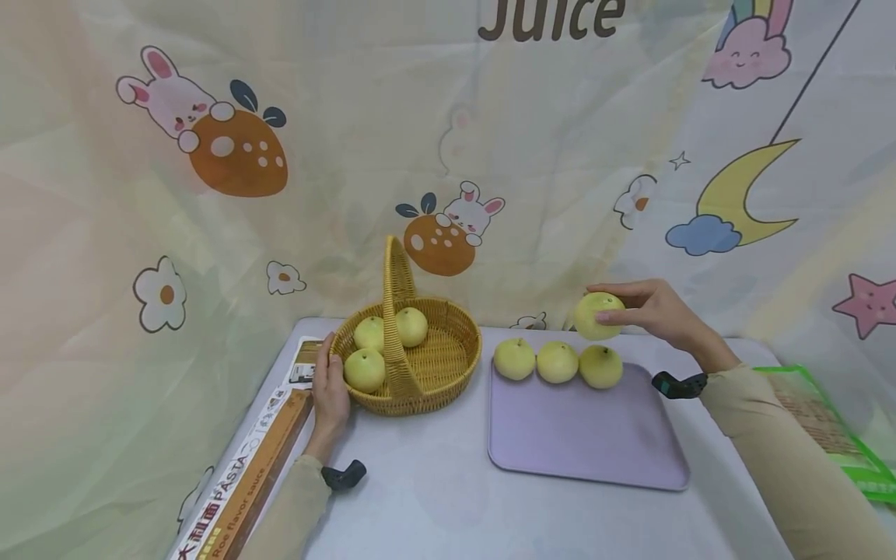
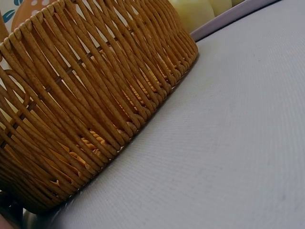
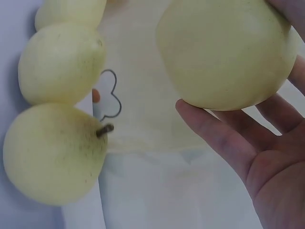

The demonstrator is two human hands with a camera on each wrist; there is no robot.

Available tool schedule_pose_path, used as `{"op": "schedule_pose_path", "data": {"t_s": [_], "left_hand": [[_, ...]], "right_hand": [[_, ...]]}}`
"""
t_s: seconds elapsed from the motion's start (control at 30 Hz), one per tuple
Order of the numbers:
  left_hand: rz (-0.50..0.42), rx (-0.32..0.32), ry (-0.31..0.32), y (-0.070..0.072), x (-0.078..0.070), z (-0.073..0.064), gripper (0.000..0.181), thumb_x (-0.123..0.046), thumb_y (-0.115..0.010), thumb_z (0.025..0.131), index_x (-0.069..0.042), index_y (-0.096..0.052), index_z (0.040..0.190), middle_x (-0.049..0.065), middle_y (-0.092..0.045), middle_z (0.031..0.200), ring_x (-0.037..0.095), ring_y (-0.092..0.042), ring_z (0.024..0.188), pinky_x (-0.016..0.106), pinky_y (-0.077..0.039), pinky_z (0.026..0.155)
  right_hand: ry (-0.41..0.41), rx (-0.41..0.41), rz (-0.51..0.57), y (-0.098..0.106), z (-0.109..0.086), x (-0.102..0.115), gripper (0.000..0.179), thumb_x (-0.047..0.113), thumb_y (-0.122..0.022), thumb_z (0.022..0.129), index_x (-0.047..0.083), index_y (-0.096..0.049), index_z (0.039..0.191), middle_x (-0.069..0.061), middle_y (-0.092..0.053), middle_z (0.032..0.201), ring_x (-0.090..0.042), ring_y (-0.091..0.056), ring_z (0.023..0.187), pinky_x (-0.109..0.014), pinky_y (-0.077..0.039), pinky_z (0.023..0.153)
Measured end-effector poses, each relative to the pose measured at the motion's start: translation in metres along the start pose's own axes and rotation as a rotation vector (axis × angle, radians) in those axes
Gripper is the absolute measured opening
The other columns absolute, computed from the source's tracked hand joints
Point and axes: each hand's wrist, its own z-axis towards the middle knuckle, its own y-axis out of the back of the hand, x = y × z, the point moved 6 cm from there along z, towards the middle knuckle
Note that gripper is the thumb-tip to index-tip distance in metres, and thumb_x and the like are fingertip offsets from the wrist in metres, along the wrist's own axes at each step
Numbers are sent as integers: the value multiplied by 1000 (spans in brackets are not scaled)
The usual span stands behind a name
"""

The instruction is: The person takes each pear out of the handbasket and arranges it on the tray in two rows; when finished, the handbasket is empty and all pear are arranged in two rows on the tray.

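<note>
My right hand (image 1: 647,309) holds a pale yellow pear (image 1: 598,315) above the back edge of a lilac tray (image 1: 581,435). In the right wrist view the fingers and thumb reach around this pear (image 3: 226,52). Below it, three more pears, among them a middle pear (image 1: 557,362), sit in a row along the tray's back edge; one shows a short stem. My left hand (image 1: 332,393) rests against the left side of a woven wicker basket (image 1: 448,365), its fingers extended along the wall. Inside the basket, left of and behind the tall handle, are three pears, one a front pear (image 1: 365,370).
A long pasta box (image 1: 259,467) lies along the table's left edge, close beside my left forearm. At the right stands a green-edged package (image 1: 833,428), partly behind my right sleeve. A printed cloth (image 1: 336,155) hangs behind the white table (image 1: 420,498).
</note>
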Motion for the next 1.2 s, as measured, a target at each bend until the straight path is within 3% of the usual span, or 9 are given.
{"op": "schedule_pose_path", "data": {"t_s": [0.4, 0.7, 1.0, 1.2], "left_hand": [[-13, -6, -2, 0, 2, 2, 54, -25, -29, 115, -15, -30, 168, 6, -28, 176, 27, -19, 165, 50, -15, 137], [-9, -7, -2, 0, 2, 2, 54, -26, -28, 115, -13, -31, 168, 6, -28, 176, 28, -20, 165, 51, -15, 137], [-16, 0, 10, 0, 3, 2, 54, -25, -27, 115, -19, -28, 169, 7, -26, 176, 29, -18, 165, 51, -13, 137], [-11, -5, 4, -1, 2, 2, 54, -26, -28, 115, -17, -29, 169, 6, -27, 176, 27, -18, 165, 50, -14, 137]], "right_hand": [[-34, -37, -43, 19, -12, -16, 53, 10, -83, 92, 5, -68, 142, 22, -71, 129, 5, -69, 112, -17, -62, 87], [-71, -45, -98, 34, -24, -33, 56, 20, -81, 96, 6, -63, 147, 30, -65, 128, 6, -68, 107, -18, -62, 82], [-148, -76, -137, 44, -34, -51, 57, 27, -82, 95, 14, -65, 148, 11, -66, 146, 5, -68, 105, -20, -61, 81], [-184, -67, -160, 48, -41, -61, 61, 33, -80, 97, 10, -62, 150, 31, -61, 130, 6, -66, 103, -21, -60, 80]]}}
